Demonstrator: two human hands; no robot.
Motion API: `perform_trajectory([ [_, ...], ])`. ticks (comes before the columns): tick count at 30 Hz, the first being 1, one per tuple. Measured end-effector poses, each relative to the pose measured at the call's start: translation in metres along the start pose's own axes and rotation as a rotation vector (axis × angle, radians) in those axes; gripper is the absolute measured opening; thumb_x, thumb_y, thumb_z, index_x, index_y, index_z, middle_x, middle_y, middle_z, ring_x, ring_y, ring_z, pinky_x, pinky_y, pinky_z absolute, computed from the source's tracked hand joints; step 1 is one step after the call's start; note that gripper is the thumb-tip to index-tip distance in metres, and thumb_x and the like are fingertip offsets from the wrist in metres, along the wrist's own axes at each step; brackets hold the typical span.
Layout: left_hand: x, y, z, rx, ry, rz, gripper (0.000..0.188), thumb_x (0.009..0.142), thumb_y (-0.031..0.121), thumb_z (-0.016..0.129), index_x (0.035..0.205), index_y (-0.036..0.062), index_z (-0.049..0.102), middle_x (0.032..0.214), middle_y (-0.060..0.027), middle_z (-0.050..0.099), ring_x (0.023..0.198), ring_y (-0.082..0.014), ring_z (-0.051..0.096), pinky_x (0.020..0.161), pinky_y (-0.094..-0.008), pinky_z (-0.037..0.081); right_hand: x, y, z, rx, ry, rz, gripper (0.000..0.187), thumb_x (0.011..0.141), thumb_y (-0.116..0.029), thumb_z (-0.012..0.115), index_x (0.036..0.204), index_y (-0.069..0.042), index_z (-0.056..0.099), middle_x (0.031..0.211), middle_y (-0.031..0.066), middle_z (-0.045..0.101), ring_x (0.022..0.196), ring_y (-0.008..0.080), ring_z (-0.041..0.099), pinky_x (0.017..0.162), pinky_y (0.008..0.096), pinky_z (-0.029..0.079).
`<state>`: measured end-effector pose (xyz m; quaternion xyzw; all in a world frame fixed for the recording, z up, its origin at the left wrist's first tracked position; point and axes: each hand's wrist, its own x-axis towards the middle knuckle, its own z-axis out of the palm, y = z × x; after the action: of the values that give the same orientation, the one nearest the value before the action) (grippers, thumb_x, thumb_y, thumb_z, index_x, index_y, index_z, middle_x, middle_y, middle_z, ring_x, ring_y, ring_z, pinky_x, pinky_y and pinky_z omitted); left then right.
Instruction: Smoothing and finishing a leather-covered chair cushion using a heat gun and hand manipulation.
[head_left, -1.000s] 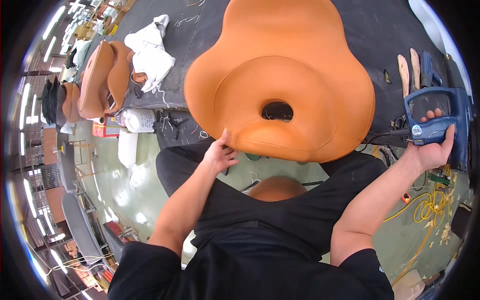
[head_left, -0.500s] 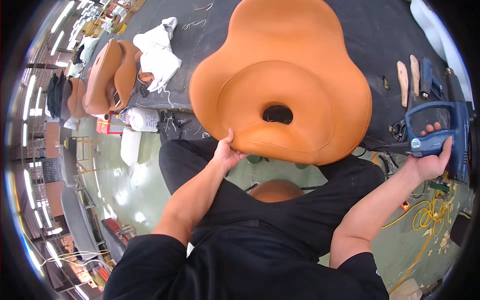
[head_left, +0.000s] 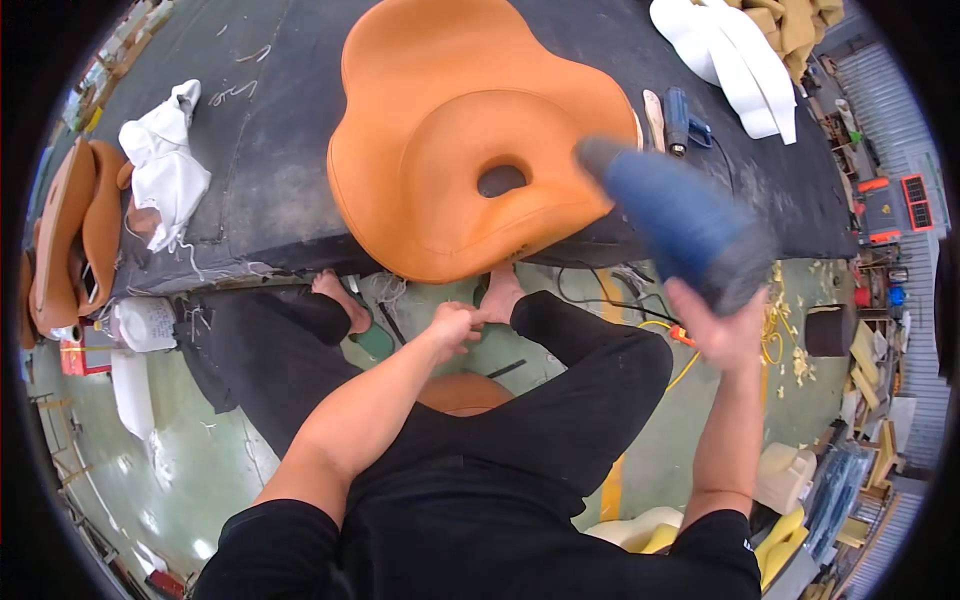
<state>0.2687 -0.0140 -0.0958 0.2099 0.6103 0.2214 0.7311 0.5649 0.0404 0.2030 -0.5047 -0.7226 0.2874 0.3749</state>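
An orange leather seat cushion (head_left: 545, 120) with an oval hole and stitched seams lies on the black-covered table (head_left: 270, 130), its near edge over the front. My right hand (head_left: 725, 330) grips a blue heat gun (head_left: 680, 210), raised to the right of the cushion. Motion blurs the gun; its dark nozzle points left toward the cushion's right edge. Below the cushion's near edge, apart from it, my left hand (head_left: 455, 332) hangs over the floor between my knees. Its fingers are loosely curled and apart, with nothing visible in them.
Beyond the cushion's right side lie a second blue heat gun (head_left: 677, 122) and a wooden tool (head_left: 654, 120). White foam pieces (head_left: 735, 65) are at the far right, white cloth (head_left: 168, 160) at left. A yellow cable (head_left: 683, 372) runs across the floor.
My right hand has lifted the heat gun and swung it inward toward the cushion. My left hand has let go of the cushion's near edge. The view has turned to the right.
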Motion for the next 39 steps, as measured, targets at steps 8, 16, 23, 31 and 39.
perform_trajectory([
  [8, 0.04, -0.011, 0.01, 0.01, 0.165, 0.004, 0.026, 0.092, 0.031, 0.08, 0.1, 0.0081, 0.07, 0.089, -0.0007, 0.064, 0.076, -0.0154, 0.06, 0.055, -0.0387, 0.043, -0.057, -0.018, 0.087, -0.533, -0.435, -0.198, 0.073, 0.073, -0.013, 0.078, 0.142, 0.002, 0.057, 0.084, 0.0182, 0.07, 0.073, 0.0384, 0.072, 0.065, 0.0493, 0.058],
  [16, 0.061, -0.038, -0.002, -0.011, 0.206, 0.16, 0.034, 0.087, 0.026, 0.081, 0.106, -0.0009, 0.073, 0.1, -0.0177, 0.076, 0.096, -0.0309, 0.073, 0.083, -0.0437, 0.056, -0.051, -0.037, 0.122, -0.627, -0.509, -0.163, 0.078, 0.076, -0.019, 0.08, 0.144, 0.008, 0.054, 0.092, 0.0222, 0.072, 0.077, 0.0398, 0.073, 0.069, 0.0474, 0.061],
  [23, -0.007, 0.014, 0.016, 0.601, 0.251, 0.269, 0.04, 0.088, 0.021, 0.067, 0.121, -0.0001, 0.07, 0.13, -0.0274, 0.072, 0.126, -0.043, 0.068, 0.105, -0.0502, 0.054, -0.045, -0.03, 0.112, -0.761, -0.383, -0.125, 0.076, 0.081, -0.021, 0.079, 0.144, 0.01, 0.053, 0.09, 0.0241, 0.071, 0.075, 0.0411, 0.073, 0.067, 0.0495, 0.061],
  [31, -0.018, -0.001, 0.012, 0.734, 0.114, 0.55, 0.035, 0.093, 0.026, 0.067, 0.117, 0.0003, 0.069, 0.123, -0.0228, 0.071, 0.122, -0.042, 0.066, 0.101, -0.054, 0.056, -0.051, -0.037, 0.133, -0.697, -0.518, -0.173, 0.076, 0.08, -0.022, 0.079, 0.144, 0.009, 0.053, 0.091, 0.0238, 0.072, 0.075, 0.0414, 0.073, 0.067, 0.0499, 0.061],
  [39, -0.007, -0.013, 0.036, 1.225, 0.227, 0.711, 0.047, 0.091, 0.035, 0.07, 0.126, 0.0044, 0.07, 0.13, -0.0156, 0.068, 0.129, -0.0339, 0.061, 0.103, -0.055, 0.052, -0.045, -0.03, 0.123, -0.727, -0.457, -0.129, 0.077, 0.082, -0.024, 0.08, 0.144, 0.011, 0.051, 0.089, 0.0249, 0.071, 0.072, 0.0411, 0.073, 0.066, 0.048, 0.06],
])
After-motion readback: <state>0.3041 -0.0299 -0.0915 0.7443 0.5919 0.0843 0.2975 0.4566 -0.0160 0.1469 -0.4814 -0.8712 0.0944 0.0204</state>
